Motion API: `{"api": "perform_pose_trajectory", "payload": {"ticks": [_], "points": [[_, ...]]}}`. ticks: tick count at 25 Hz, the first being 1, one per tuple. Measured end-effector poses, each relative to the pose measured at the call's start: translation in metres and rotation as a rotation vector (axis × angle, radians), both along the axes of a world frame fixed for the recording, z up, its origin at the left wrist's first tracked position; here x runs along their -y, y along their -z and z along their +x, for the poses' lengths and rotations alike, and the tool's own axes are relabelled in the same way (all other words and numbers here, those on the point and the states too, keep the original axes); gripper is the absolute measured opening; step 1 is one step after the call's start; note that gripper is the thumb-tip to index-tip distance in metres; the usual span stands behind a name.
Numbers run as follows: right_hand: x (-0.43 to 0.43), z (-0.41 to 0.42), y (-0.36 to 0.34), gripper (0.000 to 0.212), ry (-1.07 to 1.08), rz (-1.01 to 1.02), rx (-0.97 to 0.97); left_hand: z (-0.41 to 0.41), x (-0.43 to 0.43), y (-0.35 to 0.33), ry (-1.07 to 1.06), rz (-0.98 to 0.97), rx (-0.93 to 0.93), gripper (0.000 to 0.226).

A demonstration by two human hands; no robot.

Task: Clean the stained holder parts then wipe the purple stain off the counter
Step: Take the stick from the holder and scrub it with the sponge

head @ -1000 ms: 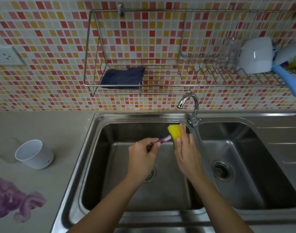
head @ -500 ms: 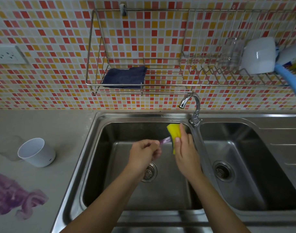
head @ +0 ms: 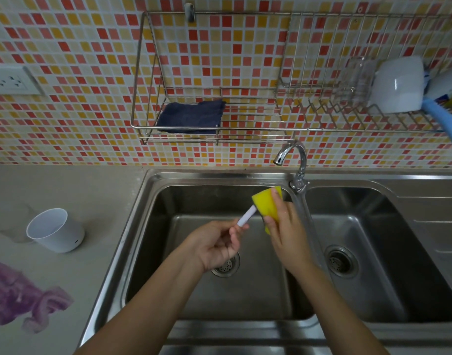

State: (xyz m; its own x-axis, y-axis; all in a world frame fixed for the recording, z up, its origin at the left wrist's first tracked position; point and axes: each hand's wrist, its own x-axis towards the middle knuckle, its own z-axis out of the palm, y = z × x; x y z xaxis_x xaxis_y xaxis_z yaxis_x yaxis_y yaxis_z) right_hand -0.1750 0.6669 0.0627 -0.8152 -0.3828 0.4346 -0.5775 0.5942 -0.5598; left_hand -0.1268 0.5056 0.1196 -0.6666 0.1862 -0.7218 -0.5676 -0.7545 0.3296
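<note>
Over the left sink basin (head: 168, 252) my left hand (head: 216, 245) pinches a thin white holder part (head: 246, 217) by its near end. Its far end is tucked into a folded yellow sponge (head: 267, 204), which my right hand (head: 287, 235) squeezes around it. A white cup-shaped holder part (head: 54, 230) stands tilted on the grey counter (head: 96, 201) to the left of the sink. A purple stain (head: 20, 298) spreads over the counter near its front left edge.
A chrome faucet (head: 295, 160) rises between the two basins, just beyond the sponge. On the wall rack (head: 245, 129) lie a dark blue cloth (head: 191, 115), a white cup (head: 399, 84) and a blue-handled tool (head: 442, 119). A power socket (head: 9, 80) is at far left.
The thin part looked purple-stained before and now shows white. My left hand has turned palm-up and drawn it further out of the sponge, which stays by the faucet.
</note>
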Motion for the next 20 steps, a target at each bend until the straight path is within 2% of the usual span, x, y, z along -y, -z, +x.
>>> {"api": "perform_pose_trajectory", "payload": {"ticks": [3,6,9,12,14,16,18,20], "points": [[-0.001,-0.001,0.001,0.058,-0.035,0.082,-0.017,-0.001,0.000,0.001,-0.016,-0.019,-0.007,0.024],[-0.001,-0.002,0.003,0.056,0.030,-0.010,0.053,-0.001,-0.005,0.004,-0.013,-0.211,-0.071,0.021],[-0.001,0.003,0.005,0.056,-0.016,0.109,0.023,0.001,-0.009,0.016,-0.050,-0.697,-0.327,0.015],[0.000,0.005,0.005,0.056,0.039,0.027,0.102,0.005,-0.008,0.024,-0.014,-1.204,-0.526,0.010],[0.001,0.008,0.007,0.057,-0.011,0.089,0.083,0.008,-0.008,0.025,-0.021,-1.453,-0.620,0.012],[0.002,0.008,0.006,0.055,0.038,0.049,0.119,0.008,-0.009,0.025,-0.036,-1.562,-0.669,0.018],[0.004,0.007,0.004,0.054,0.072,-0.023,0.153,0.008,-0.013,0.026,-0.058,-1.583,-0.684,0.020],[0.009,0.009,0.006,0.057,0.005,0.038,0.121,0.006,-0.015,0.027,-0.076,-1.571,-0.658,0.020]]}}
